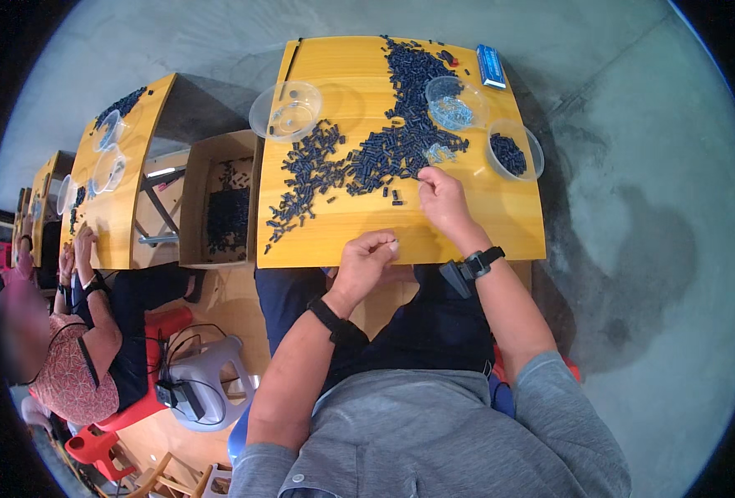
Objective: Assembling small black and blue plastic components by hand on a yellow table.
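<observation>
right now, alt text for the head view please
A person's left hand is over the near edge of a yellow table, the right hand near small black pieces and silvery bits. Clear plastic bowls stand beyond; a co-worker sits at left.

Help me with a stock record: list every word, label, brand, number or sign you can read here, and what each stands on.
None can be quoted.
Blue-and-white rectangular box, far right on the yellow wooden table: pale marks, too small and blurred to read.
Small black cylindrical pieces: no text can be made out.
Clear round plastic bowls: none can be made out.
</observation>
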Motion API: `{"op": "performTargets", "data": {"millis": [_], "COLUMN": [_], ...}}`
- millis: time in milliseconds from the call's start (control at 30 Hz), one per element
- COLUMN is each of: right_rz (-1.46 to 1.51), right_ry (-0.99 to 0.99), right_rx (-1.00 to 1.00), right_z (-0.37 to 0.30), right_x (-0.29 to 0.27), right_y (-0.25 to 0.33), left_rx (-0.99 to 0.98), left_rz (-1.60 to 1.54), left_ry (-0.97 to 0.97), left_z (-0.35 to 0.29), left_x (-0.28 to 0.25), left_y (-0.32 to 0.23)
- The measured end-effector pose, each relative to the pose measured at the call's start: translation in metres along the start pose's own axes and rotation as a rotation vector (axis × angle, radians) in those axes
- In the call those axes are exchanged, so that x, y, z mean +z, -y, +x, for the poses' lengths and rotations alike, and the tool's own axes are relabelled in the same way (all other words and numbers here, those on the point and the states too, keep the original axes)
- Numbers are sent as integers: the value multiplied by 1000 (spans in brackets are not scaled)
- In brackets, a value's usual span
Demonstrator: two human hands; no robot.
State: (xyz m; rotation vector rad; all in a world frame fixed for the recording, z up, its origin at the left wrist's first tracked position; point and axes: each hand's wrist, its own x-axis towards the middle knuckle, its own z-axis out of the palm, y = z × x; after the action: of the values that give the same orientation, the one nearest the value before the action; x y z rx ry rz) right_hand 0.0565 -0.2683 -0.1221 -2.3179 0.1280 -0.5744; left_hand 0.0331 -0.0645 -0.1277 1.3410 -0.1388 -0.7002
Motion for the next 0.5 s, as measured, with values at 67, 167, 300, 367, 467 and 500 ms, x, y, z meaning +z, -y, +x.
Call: {"op": "performTargets", "data": {"millis": [67, 167, 300, 367, 467, 500], "right_rz": [395, 635, 833, 863, 824, 824], "right_ry": [146, 127, 150, 144, 129, 127], "right_rx": [523, 583, 675, 693, 687, 687], "right_z": [-3, -12, -22, -26, -31, -33], "right_x": [-6, -10, -15, -15, -13, -14], "right_y": [8, 7, 32, 33, 29, 27], "left_rx": [-35, -100, -51, -59, -75, -81], "left_rz": [3, -25, -117, -111, -120, -135], "left_ry": [-19, -61, -101, -103, -107, -107], "left_z": [-8, -22, -27, -25, -25, -26], "left_x": [-1, 3, -3, -3, -2, -1], "left_y": [-9, -34, -33, -31, -30, -30]}}
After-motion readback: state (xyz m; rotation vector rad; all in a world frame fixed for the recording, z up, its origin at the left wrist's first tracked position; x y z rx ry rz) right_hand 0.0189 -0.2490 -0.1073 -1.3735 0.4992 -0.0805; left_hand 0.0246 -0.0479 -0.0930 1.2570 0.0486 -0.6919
